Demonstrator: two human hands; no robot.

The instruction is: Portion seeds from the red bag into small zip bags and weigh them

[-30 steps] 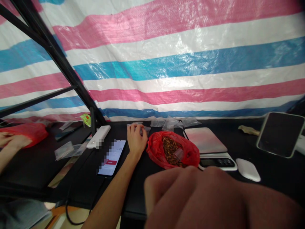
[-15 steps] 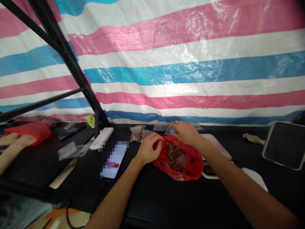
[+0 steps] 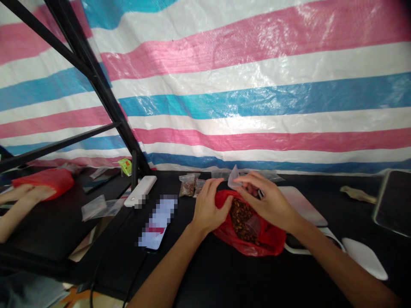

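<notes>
A red plastic bag (image 3: 272,233) lies with its mouth spread, full of small brown kernels or pellets (image 3: 242,216). A small clear scoop or cup (image 3: 253,225) rests on top of them. My right hand (image 3: 269,199) is above the bag's far side, pinching a small clear plastic bag (image 3: 234,177). My left hand (image 3: 210,207) is at the red bag's left rim, its thumb and fingers apart with nothing visible between them. Behind it stand filled small clear bags (image 3: 187,185). More flat clear bags (image 3: 220,174) lie along the table's back, partly hidden by my hands.
A phone (image 3: 159,222) and a white power bank (image 3: 141,191) lie to the left. On the right are a pale flat device (image 3: 297,205), a white rounded object (image 3: 364,258) and a dark clear-rimmed tray (image 3: 394,203). A co-worker's hand (image 3: 38,192) reaches into another red bag (image 3: 59,182) beyond the black frame.
My right hand has lifted a small clear bag from the back of the table and drawn it toward me, over the red bag. My left hand has opened wider. The view has shifted slightly.
</notes>
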